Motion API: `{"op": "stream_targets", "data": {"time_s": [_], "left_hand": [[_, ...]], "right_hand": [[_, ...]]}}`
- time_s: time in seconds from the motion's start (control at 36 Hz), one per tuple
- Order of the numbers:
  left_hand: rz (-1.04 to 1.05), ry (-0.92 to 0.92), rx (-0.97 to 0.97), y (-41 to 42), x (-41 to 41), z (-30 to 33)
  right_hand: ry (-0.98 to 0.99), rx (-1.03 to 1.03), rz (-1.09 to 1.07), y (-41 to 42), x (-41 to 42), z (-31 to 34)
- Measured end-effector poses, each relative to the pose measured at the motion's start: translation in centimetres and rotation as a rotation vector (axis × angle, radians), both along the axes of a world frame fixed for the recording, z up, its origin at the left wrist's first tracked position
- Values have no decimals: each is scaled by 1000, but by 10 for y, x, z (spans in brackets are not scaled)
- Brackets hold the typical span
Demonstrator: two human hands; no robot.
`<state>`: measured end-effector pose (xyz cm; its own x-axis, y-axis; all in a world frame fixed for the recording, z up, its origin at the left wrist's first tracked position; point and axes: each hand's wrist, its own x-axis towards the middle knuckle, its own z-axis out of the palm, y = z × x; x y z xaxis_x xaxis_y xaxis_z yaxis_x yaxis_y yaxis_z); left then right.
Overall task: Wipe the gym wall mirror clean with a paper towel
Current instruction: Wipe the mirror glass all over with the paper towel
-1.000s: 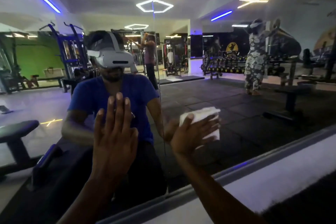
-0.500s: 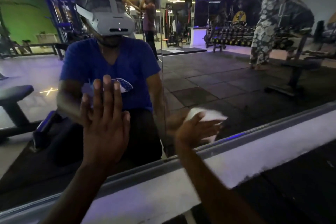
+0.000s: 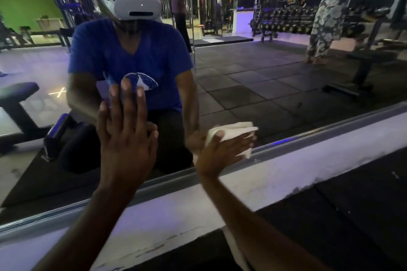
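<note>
The wall mirror (image 3: 275,86) fills the upper part of the view and reflects the gym and me in a blue shirt. My left hand (image 3: 125,136) lies flat against the glass with straight fingers, left of centre. My right hand (image 3: 222,152) presses a folded white paper towel (image 3: 233,133) onto the glass just above the mirror's lower metal frame (image 3: 308,136). Its fingers are spread over the towel and its thumb is curled round the towel's left edge.
Below the frame runs a white painted ledge (image 3: 319,158), then dark rubber floor (image 3: 341,215). A vertical seam (image 3: 192,28) splits the mirror near the centre. Reflected in the glass are a weight bench at the left, dumbbell racks and two other people.
My right hand has slid the towel down the glass to the bottom frame. My view has tilted downward. My left hand has stayed flat on the mirror.
</note>
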<state>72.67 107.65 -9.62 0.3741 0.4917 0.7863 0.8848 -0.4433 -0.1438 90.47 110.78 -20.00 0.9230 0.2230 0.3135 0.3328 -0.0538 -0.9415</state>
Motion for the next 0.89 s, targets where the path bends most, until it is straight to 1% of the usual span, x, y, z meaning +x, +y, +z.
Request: {"op": "stream_targets", "data": {"time_s": [0.06,0.08,0.14,0.22,0.25,0.31,0.39,0.42,0.47,0.53,0.56,0.61,0.69,0.72,0.75,0.78,0.81,0.86,0.89], "left_hand": [[14,35,-15,-1,-6,-6],[21,58,-15,-1,-10,-7],[27,111,0,-1,-19,-5],[4,135,10,-5,-24,-2],[-10,112,13,-6,-24,-1],[-68,48,42,-9,-24,4],[-170,-24,218,-11,-24,24],[-191,-57,263,-13,-23,37],[-207,-116,265,-17,-19,76],[-211,-102,232,-16,-14,120],[-209,-84,223,-13,-11,143],[-189,-66,228,-5,-2,189],[-128,-66,328,13,13,247],[-100,-54,362,20,16,260],[-72,-40,383,26,17,269],[-45,-20,388,33,16,272],[-21,4,392,39,15,273],[-3,44,428,50,11,267],[-2,55,450,53,10,264]], "right_hand": [[-165,-71,68,-9,-60,-15],[-219,-111,97,-12,-72,-19],[-297,-158,109,-15,-66,-18],[-462,-156,93,-16,-20,3],[-488,-130,87,-14,-1,19],[-482,-71,40,-5,37,66],[-449,-4,-83,12,71,157],[-449,13,-122,15,74,188],[-451,63,-160,20,73,251],[-461,98,-132,22,63,300],[-510,101,-120,22,56,316],[-697,85,-121,19,40,324],[-1042,28,-65,9,47,291],[-1116,13,-18,6,63,277],[-1133,8,21,4,85,266],[-1076,10,40,3,108,260],[-947,15,30,3,128,258],[-556,67,-45,5,152,274],[-364,95,-82,7,152,294]]}}
